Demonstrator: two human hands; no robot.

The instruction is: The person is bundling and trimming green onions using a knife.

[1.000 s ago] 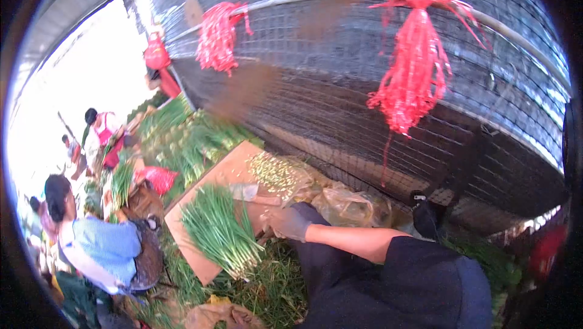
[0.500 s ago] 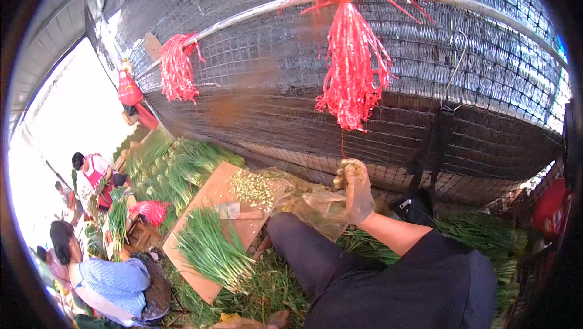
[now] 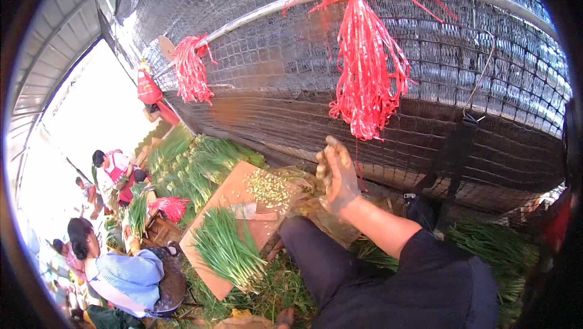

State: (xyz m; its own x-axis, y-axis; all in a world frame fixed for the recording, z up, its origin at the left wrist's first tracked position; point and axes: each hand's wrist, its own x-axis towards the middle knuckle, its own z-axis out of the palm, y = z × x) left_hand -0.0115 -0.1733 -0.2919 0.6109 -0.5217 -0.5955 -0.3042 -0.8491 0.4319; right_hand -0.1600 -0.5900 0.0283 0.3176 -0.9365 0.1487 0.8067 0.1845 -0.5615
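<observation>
My right hand (image 3: 338,174) is raised just below a large bundle of red plastic strips (image 3: 369,74). Its fingers are loosely curled and apart, with nothing visible in them. The hand looks soiled or thinly gloved. A thin red strand hangs from the bundle down past the right side of the hand, close to the wrist. My left hand cannot be made out. Left of my knee, a bunch of green onions (image 3: 231,250) lies on a tilted brown board (image 3: 203,262). Beside the bunch is a cleaver-like blade (image 3: 244,210); small pale cut pieces (image 3: 268,189) are scattered at the board's far end.
The strips hang on a pole (image 3: 267,10) along black netting (image 3: 291,116). A smaller red bundle (image 3: 193,69) hangs farther left. More green onions (image 3: 206,159) lie behind the board. A person in blue checks (image 3: 130,277) sits at left; others work beyond.
My right hand has moved left and slightly up from the red strand's end. Its pinched fingers have opened, and the strand now hangs free. The whole view has shifted a little.
</observation>
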